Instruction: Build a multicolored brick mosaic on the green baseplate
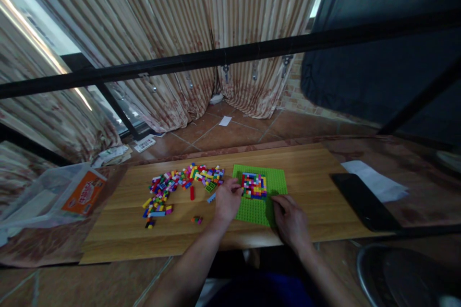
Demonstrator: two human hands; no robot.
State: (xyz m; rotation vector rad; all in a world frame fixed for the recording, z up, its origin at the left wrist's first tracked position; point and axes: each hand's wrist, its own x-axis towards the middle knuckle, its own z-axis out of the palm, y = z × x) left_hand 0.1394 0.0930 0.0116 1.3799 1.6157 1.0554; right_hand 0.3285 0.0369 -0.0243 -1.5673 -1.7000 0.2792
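Observation:
A green studded baseplate (250,214) lies on the wooden board, with a patch of multicoloured toy bricks (254,185) built on it. My left hand (227,197) reaches over the plate's left side, its fingers drawn together at the patch's left edge. Whatever sits between those fingertips is too small to make out. On the plate's right edge, my right hand (292,220) is closed with its fingers curled, thumb and forefinger at the rim. To the left spreads a curved heap of loose bricks (173,180). A long red brick (192,193) lies apart from it.
A black phone-like slab (363,201) and white paper (374,181) lie at the board's (118,230) right end. Left of the board stands a clear plastic bin (46,192) with an orange label. A black metal rail (201,60) crosses before the curtains. A dark round seat (403,273) is at lower right.

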